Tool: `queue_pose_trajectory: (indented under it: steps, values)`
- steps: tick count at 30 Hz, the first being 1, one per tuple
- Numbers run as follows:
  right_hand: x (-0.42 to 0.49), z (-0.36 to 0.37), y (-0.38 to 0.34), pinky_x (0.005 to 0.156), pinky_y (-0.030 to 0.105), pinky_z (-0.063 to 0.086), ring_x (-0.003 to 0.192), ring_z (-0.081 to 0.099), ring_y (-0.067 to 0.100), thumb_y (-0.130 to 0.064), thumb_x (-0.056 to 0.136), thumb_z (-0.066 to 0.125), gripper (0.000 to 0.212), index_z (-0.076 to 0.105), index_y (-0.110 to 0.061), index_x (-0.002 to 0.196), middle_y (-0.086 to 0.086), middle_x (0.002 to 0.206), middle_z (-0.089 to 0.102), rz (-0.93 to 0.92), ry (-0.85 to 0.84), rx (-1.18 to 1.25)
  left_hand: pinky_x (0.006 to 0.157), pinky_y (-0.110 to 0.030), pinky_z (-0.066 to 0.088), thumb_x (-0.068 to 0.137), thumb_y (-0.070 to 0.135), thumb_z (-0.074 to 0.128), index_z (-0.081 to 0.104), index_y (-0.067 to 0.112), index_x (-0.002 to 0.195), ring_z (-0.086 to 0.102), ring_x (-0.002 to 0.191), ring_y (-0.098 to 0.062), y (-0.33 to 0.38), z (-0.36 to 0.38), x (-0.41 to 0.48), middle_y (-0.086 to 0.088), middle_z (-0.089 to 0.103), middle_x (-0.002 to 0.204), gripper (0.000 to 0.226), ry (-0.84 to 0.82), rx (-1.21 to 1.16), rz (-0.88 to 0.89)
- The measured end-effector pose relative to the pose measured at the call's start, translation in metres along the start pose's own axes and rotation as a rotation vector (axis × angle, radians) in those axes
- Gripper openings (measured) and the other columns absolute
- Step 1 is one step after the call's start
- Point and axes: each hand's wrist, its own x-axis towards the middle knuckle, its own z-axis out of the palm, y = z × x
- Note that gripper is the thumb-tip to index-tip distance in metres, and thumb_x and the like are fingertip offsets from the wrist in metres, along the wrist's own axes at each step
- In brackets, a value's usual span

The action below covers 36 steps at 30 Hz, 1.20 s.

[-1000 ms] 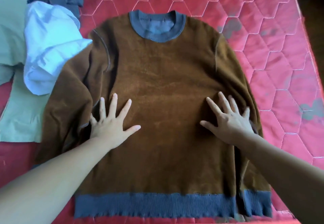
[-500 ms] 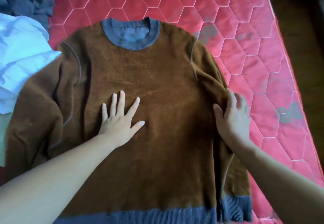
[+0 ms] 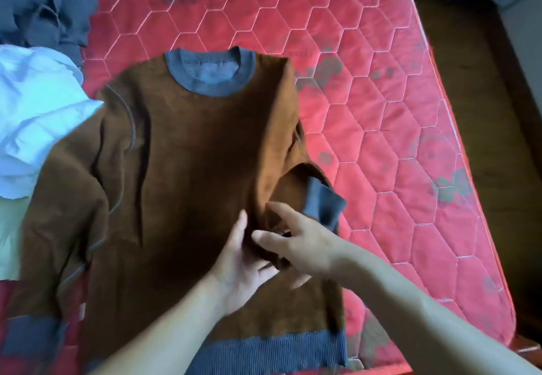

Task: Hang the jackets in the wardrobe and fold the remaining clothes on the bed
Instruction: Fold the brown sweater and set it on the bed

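A brown sweater [image 3: 190, 169] with a grey-blue collar, hem and cuffs lies face up on the red quilted mattress [image 3: 381, 140]. Its right sleeve is folded inward over the body, and the grey-blue cuff [image 3: 322, 201] sticks up near the sweater's right edge. My right hand [image 3: 302, 242] grips the brown fabric of that folded sleeve just below the cuff. My left hand [image 3: 240, 266] lies beside it on the sweater's front, fingers straight and pressed against the fold. The left sleeve lies spread out at the left.
A white garment [image 3: 38, 116] overlaps the sweater's left shoulder. Dark grey-blue clothes [image 3: 44, 8] are piled at the top left, and a pale green garment [image 3: 8, 233] lies at the left edge. The mattress ends at the right, with dark wooden floor [image 3: 484, 110] beyond it.
My right hand took hold of the right sleeve and brought it inward over the sweater's body. My left hand moved right to meet it. The view shifted right.
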Motion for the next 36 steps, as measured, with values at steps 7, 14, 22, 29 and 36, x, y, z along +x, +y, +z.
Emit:
queue_pose_trajectory:
  steps: [7,14,22,29,36]
  values:
    - [0.003,0.034,0.035,0.083,0.043,0.034,0.111,0.059,0.030,-0.043,0.091,0.047,0.038,0.048,-0.022,0.122,0.003,0.117,0.062,0.067,0.205,-1.104,0.103,-0.044,0.052,0.067,0.066,0.081,0.047,0.041,0.133,0.069,0.112,-0.021,0.000,-0.018,0.002,-0.002,0.067,0.128,0.078,0.266,0.243,0.080]
    - [-0.007,0.054,0.027,0.059,0.040,0.063,0.076,0.075,0.032,-0.033,0.097,0.060,0.036,0.059,-0.009,0.122,0.015,0.094,0.074,0.437,-0.491,-0.008,0.110,-0.050,0.045,0.097,0.028,0.060,0.040,0.028,0.150,0.055,0.127,-0.029,-0.001,-0.020,0.016,-0.003,0.053,0.145,0.057,0.516,0.474,0.069]
    - [0.114,-0.004,0.012,0.073,0.039,0.061,0.087,0.072,0.025,-0.041,0.095,0.068,0.038,0.062,-0.012,0.118,0.007,0.106,0.069,0.182,0.318,0.749,0.082,-0.017,0.040,0.097,0.038,0.061,0.037,0.029,0.147,0.057,0.114,-0.015,0.032,-0.064,0.019,0.000,0.051,0.143,0.056,0.734,1.183,0.325]
    - [0.154,-0.064,0.009,0.092,0.046,0.057,0.106,0.069,0.027,-0.037,0.094,0.063,0.028,0.068,-0.021,0.117,0.006,0.117,0.073,0.191,0.646,1.172,0.088,-0.025,0.051,0.102,0.028,0.056,0.055,0.026,0.138,0.063,0.107,-0.008,0.052,-0.086,0.046,0.007,0.067,0.123,0.036,0.518,0.783,0.221]
    - [0.107,-0.057,0.064,0.083,0.040,0.059,0.085,0.072,0.020,-0.038,0.097,0.058,0.021,0.070,-0.023,0.106,0.002,0.098,0.072,0.247,0.169,1.073,0.098,-0.038,0.048,0.071,0.068,0.075,0.039,0.038,0.148,0.057,0.124,-0.016,0.033,-0.076,0.016,0.019,0.054,0.133,0.090,0.437,0.725,-0.050]
